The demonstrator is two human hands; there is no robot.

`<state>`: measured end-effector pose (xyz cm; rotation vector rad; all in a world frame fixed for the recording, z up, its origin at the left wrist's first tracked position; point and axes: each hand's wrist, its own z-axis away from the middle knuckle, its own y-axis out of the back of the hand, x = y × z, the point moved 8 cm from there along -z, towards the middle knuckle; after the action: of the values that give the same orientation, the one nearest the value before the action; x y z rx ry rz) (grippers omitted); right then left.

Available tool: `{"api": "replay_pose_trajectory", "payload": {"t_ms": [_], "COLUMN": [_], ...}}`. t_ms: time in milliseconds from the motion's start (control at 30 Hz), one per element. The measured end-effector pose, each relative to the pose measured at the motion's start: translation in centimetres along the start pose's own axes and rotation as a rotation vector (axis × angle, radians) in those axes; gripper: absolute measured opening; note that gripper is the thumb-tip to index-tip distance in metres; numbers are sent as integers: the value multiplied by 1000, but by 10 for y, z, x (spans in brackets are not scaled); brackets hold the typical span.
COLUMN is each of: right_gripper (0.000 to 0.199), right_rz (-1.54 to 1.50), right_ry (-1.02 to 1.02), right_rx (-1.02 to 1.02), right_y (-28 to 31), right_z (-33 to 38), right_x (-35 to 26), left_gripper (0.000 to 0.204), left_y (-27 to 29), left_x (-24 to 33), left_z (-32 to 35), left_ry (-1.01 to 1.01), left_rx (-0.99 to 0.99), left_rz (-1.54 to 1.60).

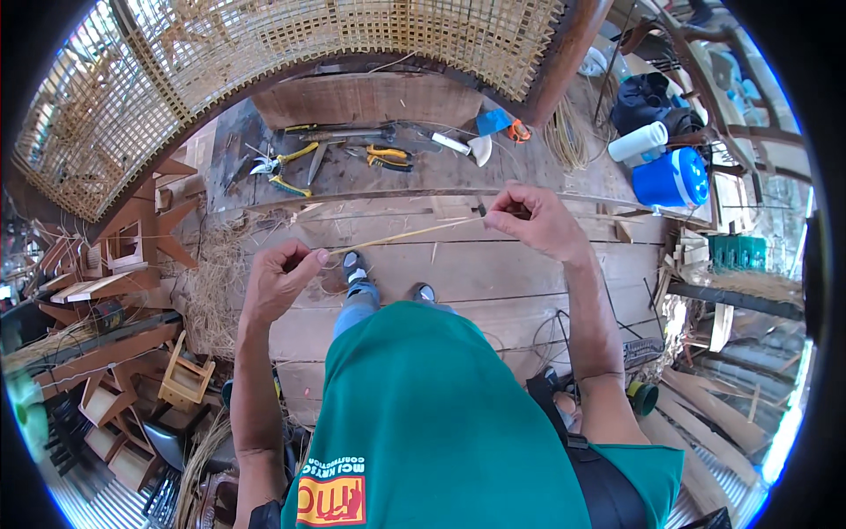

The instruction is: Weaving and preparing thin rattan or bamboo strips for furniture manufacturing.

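Note:
A thin pale cane strand (401, 235) stretches between my two hands, above the plank floor and just short of the workbench. My left hand (286, 273) pinches its left end between thumb and fingers. The other end is in the closed fingertips of my right hand (533, 220), held slightly higher and nearer the bench edge. Beyond them, a woven cane panel (352, 35) in a dark wooden frame spans the top of the view, with loose strands hanging about its left side.
The workbench (291, 198) carries yellow-handled pliers (388, 159), yellow-handled cutters (295, 159), orange-handled scissors (518, 132) and a coil of cane (567, 137). A blue water jug (674, 178) and a white cylinder (639, 141) stand at its right. Wooden chair frames (132, 229) crowd the left; cane scraps (211, 291) litter the floor.

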<state>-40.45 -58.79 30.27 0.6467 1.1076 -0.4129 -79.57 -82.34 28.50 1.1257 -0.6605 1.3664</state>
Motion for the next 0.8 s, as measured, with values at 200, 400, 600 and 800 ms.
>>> {"api": "replay_pose_trajectory", "payload": {"t_ms": [200,400,600,800], "right_gripper": [12,21,21,20], "right_rz": [24,411,422,469], "right_ry": [3,49,23,-39], "right_rx": [63,351,256,225], "right_y": [6,117,99,54], "right_z": [3,-1,-27,-71], "right_x": [-14,20,34,43], "left_gripper": [33,23,26,30], "left_y": [30,193,337,387], "left_x": [12,-67,-123,-140], "left_z": [16,61,132,154], "left_ry": [-87,34,209,182], "left_rx": [109,258,369,423], "left_rz": [-31,-62,-74,-144]}}
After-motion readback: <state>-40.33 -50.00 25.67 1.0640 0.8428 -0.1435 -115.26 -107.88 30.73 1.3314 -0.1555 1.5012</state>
